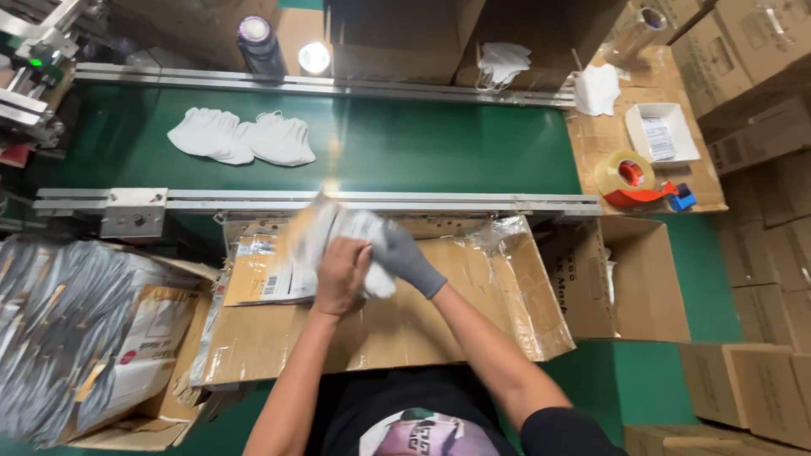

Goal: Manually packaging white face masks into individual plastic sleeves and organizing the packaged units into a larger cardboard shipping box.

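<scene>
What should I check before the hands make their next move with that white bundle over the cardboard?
1. Left hand on the white bundle: ok, bare, gripping it.
2. Right hand on the bundle: ok, grey glove.
3. Bundle sharp enough to count: not ok, blurred.
4. Flattened cardboard under the hands: ok.
5. White masks waiting on the green belt: ok, two piles.
6. Open box at right, contents: cannot tell.

two hands are in view: a bare left hand and a grey-gloved right hand. two heaps of white masks lie on the one green conveyor belt. one tape dispenser, one small white tray, one open empty carton and one box of silver pouches.
</scene>
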